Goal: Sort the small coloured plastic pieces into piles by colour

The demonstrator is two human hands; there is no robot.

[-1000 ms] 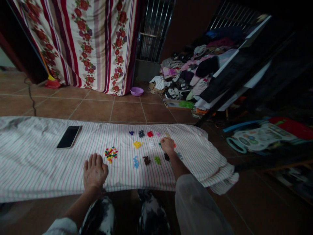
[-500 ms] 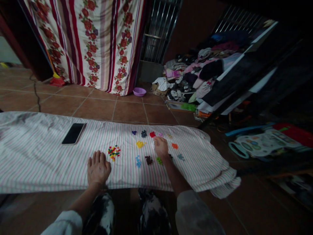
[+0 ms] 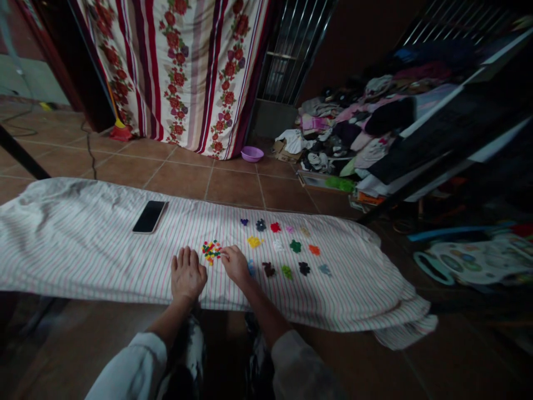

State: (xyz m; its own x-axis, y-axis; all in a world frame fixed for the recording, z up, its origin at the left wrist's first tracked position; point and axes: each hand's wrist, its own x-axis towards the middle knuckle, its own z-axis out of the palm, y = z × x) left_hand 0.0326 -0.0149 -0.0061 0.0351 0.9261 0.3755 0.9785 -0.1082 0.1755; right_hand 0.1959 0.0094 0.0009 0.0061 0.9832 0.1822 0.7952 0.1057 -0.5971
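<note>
My left hand (image 3: 187, 275) lies palm down on the striped cloth (image 3: 104, 261), its fingers stretched out. Just right of it is a mixed pile of small coloured pieces (image 3: 210, 251), red, yellow and green among them. At that pile's right edge, my right hand (image 3: 236, 265) has its fingers pinched together; what is between the fingertips is too small to make out. Further right, single-colour piles stand in rows, including yellow pieces (image 3: 254, 241), white pieces (image 3: 278, 245), green pieces (image 3: 295, 246) and brown pieces (image 3: 268, 269). My right hand partly hides the light blue pieces (image 3: 251, 268).
A phone (image 3: 150, 216) lies on the cloth at the left. Beyond the cloth-covered surface are a purple basin (image 3: 252, 154), a hanging floral curtain (image 3: 195, 72) and a heap of clothes (image 3: 353, 122) on the tiled floor (image 3: 187, 178). A toy board (image 3: 466, 258) is at the right.
My right hand has moved left from the white pieces to the mixed pile. My left hand stays flat beside that pile. The whole view has shifted somewhat.
</note>
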